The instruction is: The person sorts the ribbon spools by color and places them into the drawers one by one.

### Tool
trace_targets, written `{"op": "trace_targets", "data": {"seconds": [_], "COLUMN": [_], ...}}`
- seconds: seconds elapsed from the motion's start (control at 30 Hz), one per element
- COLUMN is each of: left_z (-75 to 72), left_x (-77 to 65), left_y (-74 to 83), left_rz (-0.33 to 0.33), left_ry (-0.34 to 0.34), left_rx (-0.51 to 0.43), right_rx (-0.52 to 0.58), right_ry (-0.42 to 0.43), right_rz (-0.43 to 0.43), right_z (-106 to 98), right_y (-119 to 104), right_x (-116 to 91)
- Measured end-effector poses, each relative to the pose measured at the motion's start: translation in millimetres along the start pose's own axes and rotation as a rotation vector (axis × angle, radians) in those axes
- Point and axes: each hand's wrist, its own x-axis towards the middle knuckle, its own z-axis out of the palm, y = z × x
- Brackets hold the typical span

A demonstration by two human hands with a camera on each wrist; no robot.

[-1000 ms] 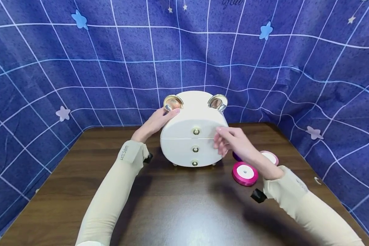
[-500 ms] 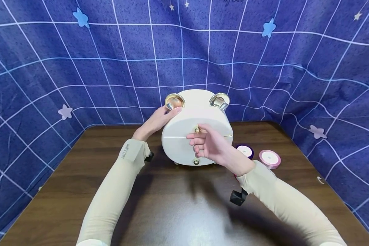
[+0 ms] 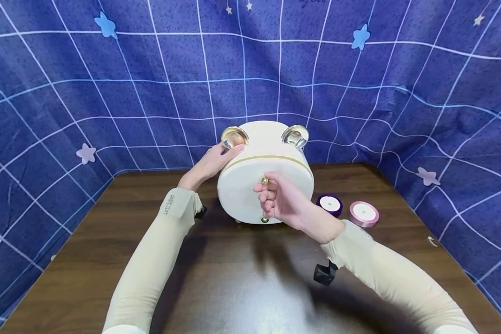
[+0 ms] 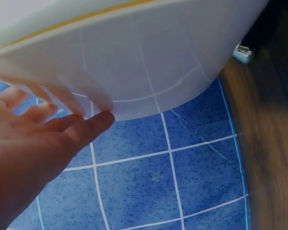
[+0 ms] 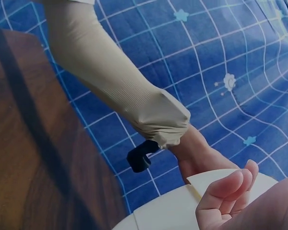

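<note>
A rounded white drawer case (image 3: 262,132) with two shiny ears (image 3: 234,138) stands on the table's back half. My left hand (image 3: 210,162) rests against its side by the left ear, and in the left wrist view its extended fingertips touch the glossy white wall (image 4: 149,72). In front, my right hand (image 3: 288,202) pinches the upper gold knob (image 3: 265,180) between thumb and curled fingers. The upper drawer front (image 3: 240,178) stands forward of the case, with a gold band (image 3: 271,157) showing behind its top edge. Right fingers hide the middle knob; a lower knob (image 3: 265,220) shows beneath.
Right of the case lie a dark purple ribbon spool (image 3: 330,204) and a pink ribbon spool (image 3: 364,213). The brown wooden table (image 3: 234,287) ends at the back and sides against a blue gridded cloth (image 3: 171,97) with stars.
My right hand has moved left from the case's right side to the upper knob. The upper drawer front has come forward, exposing the gold band. My left hand has stayed at the ear.
</note>
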Motion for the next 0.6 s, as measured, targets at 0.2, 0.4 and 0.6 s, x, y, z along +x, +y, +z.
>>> {"op": "trace_targets", "data": {"seconds": [0.2, 0.4, 0.6], "left_z": [0.8, 2.1, 1.0], "left_x": [0.5, 0.0, -0.4], "left_y": [-3.3, -3.0, -1.9], "left_rz": [-0.020, -0.013, -0.010], "left_ry": [0.015, 0.013, 0.013], "left_rx": [0.023, 0.009, 0.010], "right_rx": [-0.032, -0.038, -0.045], "right_ry": [-0.015, -0.021, -0.049], "right_rz": [0.011, 0.034, 0.031], "right_z": [0, 4, 7], "right_y": [6, 11, 15], "right_x": [-10, -21, -32]}}
